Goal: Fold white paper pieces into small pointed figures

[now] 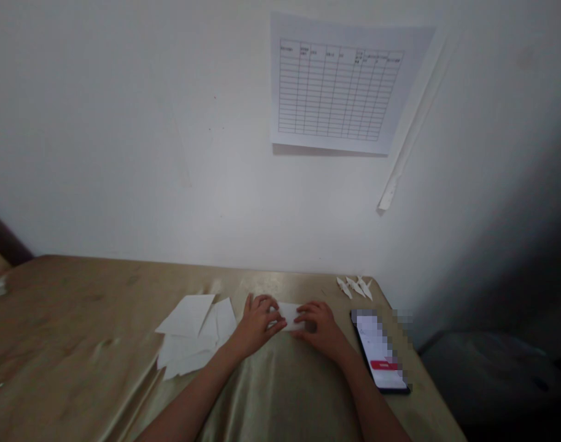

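Note:
A small white piece of paper (290,312) lies low over the tabletop between my two hands. At its left edge are the curled fingers of my left hand (261,318), thumb and fingertips gripping the paper. My right hand (321,324) holds the right edge in a similar way, with its fingers bent. The fingers cover both ends of the paper, so its full outline and any folds there are hidden. Left of my left hand is a loose pile of white paper sheets (188,344), overlapping at different angles.
Small folded white paper shapes (355,287) sit in a row near the table's back right corner. A phone (380,353) with a lit screen lies beside my right forearm. The table (78,331) has a shiny tan cover and meets a wall bearing a printed chart (338,92).

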A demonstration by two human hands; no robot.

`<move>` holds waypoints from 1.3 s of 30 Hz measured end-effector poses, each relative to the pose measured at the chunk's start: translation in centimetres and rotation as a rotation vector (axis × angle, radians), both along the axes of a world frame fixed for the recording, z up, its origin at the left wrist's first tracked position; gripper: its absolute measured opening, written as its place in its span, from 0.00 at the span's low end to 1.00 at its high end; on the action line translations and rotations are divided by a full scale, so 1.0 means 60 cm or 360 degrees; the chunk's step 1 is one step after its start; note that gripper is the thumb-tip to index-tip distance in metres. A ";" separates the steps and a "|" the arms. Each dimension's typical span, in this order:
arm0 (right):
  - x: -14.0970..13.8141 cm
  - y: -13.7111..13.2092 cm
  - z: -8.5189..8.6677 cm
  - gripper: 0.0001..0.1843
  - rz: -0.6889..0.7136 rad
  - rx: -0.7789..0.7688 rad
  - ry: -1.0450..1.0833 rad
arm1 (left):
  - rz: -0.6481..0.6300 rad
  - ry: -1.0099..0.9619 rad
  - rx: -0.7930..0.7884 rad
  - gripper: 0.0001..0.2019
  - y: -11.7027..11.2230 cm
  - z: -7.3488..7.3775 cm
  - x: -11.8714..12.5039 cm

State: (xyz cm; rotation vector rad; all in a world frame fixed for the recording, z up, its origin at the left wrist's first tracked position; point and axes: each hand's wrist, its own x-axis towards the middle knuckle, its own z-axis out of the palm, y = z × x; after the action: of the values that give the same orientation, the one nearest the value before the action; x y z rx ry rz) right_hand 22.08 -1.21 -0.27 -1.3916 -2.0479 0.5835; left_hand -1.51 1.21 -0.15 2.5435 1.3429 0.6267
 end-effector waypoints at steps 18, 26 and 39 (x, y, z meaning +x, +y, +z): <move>0.000 0.015 -0.020 0.06 -0.0207 0.0030 0.0013 | 0.0124 -0.0166 -0.0183 0.20 0.015 -0.011 -0.010; -0.013 0.005 -0.010 0.02 -0.0302 -0.0003 -0.0079 | 0.0062 -0.0019 -0.0033 0.14 0.013 -0.013 -0.009; -0.015 0.003 -0.004 0.05 -0.0486 -0.0025 -0.0172 | 0.0029 0.0024 -0.0053 0.15 0.000 0.005 -0.007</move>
State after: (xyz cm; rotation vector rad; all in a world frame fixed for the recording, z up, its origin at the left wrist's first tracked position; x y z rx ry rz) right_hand 21.16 -1.03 -0.54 -1.7364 -1.8622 0.4011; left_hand -1.93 1.19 0.14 2.5177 1.3718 0.5846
